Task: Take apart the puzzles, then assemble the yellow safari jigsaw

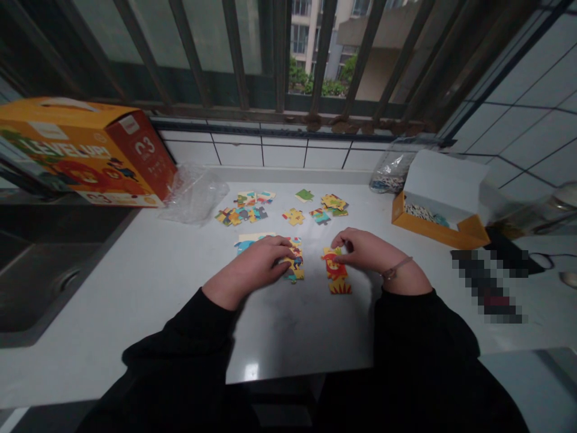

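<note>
Jigsaw pieces (270, 210) on a white counter (135, 307)
Left hand (252, 264) on blue-and-yellow pieces (294, 270); right hand (369, 249) touching red-and-yellow pieces (336, 270) just beside.

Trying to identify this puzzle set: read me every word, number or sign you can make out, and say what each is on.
"LEVEL UP!" on the front of the orange box.
"03" on the box's red end, though the first character is not certain.
"03" again on the strip along the box's lower front.
The small white label on the box is too blurred to read.
The puzzle pieces show no readable words.
</note>
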Motion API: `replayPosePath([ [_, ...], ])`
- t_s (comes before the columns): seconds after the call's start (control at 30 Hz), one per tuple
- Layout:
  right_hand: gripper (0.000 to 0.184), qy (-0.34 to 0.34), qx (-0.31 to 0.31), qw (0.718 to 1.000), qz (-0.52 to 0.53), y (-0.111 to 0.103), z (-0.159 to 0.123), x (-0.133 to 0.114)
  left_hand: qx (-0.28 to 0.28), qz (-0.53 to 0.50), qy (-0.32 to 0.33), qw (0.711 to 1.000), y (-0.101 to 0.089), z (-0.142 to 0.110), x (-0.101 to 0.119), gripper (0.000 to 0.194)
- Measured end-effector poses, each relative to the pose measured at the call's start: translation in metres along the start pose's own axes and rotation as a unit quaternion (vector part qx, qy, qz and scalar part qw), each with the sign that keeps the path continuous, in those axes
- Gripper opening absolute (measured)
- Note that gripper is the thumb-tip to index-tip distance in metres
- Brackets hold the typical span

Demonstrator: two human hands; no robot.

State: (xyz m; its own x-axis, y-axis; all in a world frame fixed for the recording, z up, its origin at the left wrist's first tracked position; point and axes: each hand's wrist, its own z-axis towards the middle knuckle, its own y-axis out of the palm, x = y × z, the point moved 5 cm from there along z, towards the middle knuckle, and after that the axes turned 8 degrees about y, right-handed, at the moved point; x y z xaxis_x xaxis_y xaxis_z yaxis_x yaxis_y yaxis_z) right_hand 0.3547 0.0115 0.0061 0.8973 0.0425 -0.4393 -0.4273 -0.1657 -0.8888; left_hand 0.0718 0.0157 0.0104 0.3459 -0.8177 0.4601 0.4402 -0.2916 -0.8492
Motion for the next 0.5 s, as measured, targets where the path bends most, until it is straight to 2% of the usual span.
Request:
replayPosePath([
  [0.07,0.009,0.048,0.071,0.996,-0.006,-0.014,0.001,0.012,0.007,0.007,-0.004,1.000,-0.001,0.000,-0.002,0.025],
  [0.1,0.008,0.082,0.113,0.990,-0.017,-0.023,0.001,0.020,0.016,0.018,-0.013,1.000,-0.003,-0.001,-0.005,0.025],
  [0.2,0.023,0.205,0.196,0.957,-0.065,-0.042,-0.003,0.045,0.059,0.073,-0.058,0.994,-0.012,-0.006,-0.020,0.027],
  [0.27,0.026,0.279,0.205,0.934,-0.083,-0.047,-0.007,0.059,0.076,0.107,-0.100,0.986,-0.019,-0.012,-0.032,0.030],
  [0.33,0.028,0.318,0.191,0.924,-0.091,-0.046,-0.010,0.068,0.076,0.135,-0.147,0.977,-0.025,-0.019,-0.044,0.030],
  [0.43,0.025,0.317,0.153,0.931,-0.094,-0.038,-0.008,0.071,0.058,0.164,-0.187,0.967,-0.031,-0.026,-0.055,0.027],
  [0.5,0.033,0.285,0.127,0.946,-0.088,-0.032,-0.005,0.069,0.046,0.173,-0.188,0.966,-0.031,-0.027,-0.056,0.025],
])
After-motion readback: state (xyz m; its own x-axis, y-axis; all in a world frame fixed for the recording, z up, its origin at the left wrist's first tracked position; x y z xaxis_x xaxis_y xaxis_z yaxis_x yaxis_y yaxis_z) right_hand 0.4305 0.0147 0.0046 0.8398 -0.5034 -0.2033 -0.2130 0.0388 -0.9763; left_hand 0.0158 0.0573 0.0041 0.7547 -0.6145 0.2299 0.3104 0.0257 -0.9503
